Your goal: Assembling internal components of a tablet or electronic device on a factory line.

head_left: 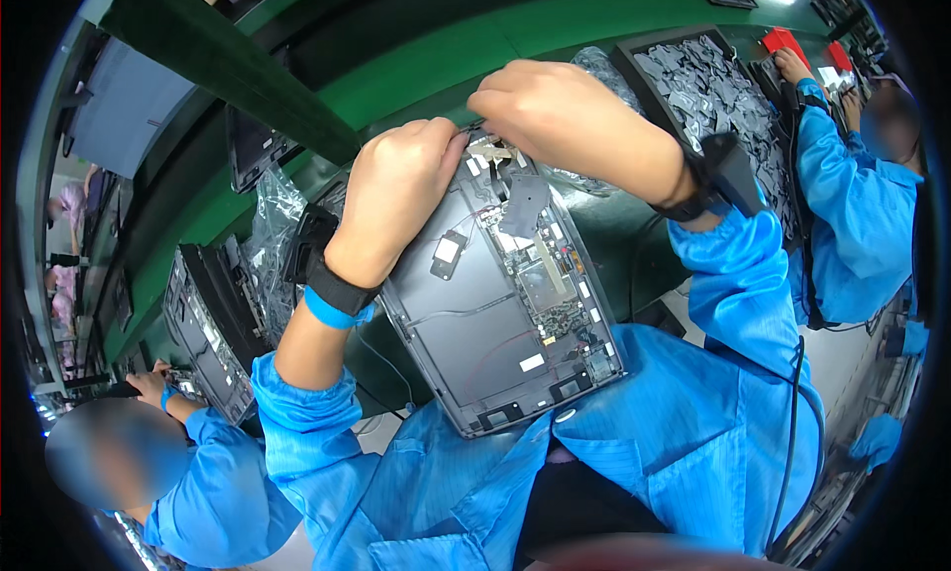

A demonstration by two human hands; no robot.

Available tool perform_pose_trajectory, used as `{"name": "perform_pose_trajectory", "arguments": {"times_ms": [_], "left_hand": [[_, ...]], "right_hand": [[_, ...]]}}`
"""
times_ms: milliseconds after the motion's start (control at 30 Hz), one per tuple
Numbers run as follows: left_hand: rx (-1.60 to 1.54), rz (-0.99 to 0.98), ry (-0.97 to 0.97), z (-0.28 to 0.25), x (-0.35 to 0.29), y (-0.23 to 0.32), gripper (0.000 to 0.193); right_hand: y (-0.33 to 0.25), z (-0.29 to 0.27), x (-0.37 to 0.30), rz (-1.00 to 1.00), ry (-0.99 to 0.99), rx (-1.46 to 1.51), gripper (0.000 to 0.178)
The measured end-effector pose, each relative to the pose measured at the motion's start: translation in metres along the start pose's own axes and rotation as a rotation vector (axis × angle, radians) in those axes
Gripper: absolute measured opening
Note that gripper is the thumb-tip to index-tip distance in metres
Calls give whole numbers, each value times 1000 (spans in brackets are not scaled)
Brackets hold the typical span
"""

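Note:
An opened tablet-like housing [451, 348] lies tilted in front of me, its near edge against my blue smock. A circuit board [545, 289] runs along its right side. On the bare grey interior sits a small black module [449, 255] with a white label, joined to a thin wire. A dark grey flap [525, 206] covers part of the board's far end. My left hand [404, 187] is closed at the housing's far left corner, its fingertips hidden. My right hand [555, 105] is closed too, just above the far edge; what its fingers pinch is hidden.
A black tray [708, 101] full of small dark parts stands at the far right. Clear plastic wrap [272, 219] and another opened device [210, 348] lie on the left. A green post [228, 61] slants across the far left. Co-workers sit on both sides.

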State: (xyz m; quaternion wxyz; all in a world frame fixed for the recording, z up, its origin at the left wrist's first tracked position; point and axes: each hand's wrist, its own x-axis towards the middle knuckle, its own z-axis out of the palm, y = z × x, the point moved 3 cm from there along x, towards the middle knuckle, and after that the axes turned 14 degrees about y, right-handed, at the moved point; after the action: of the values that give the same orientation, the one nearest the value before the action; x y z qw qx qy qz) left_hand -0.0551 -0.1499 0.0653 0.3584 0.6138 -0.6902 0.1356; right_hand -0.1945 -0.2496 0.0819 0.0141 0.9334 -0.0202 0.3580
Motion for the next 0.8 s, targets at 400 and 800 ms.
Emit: {"name": "perform_pose_trajectory", "arguments": {"times_ms": [400, 800], "left_hand": [[-219, -260, 17, -6, -4, 0, 16], [-262, -357, -41, -7, 2, 1, 18]], "right_hand": [[-88, -37, -53, 73, -195, -236, 39], [-42, -21, -43, -159, 352, -245, 29]]}}
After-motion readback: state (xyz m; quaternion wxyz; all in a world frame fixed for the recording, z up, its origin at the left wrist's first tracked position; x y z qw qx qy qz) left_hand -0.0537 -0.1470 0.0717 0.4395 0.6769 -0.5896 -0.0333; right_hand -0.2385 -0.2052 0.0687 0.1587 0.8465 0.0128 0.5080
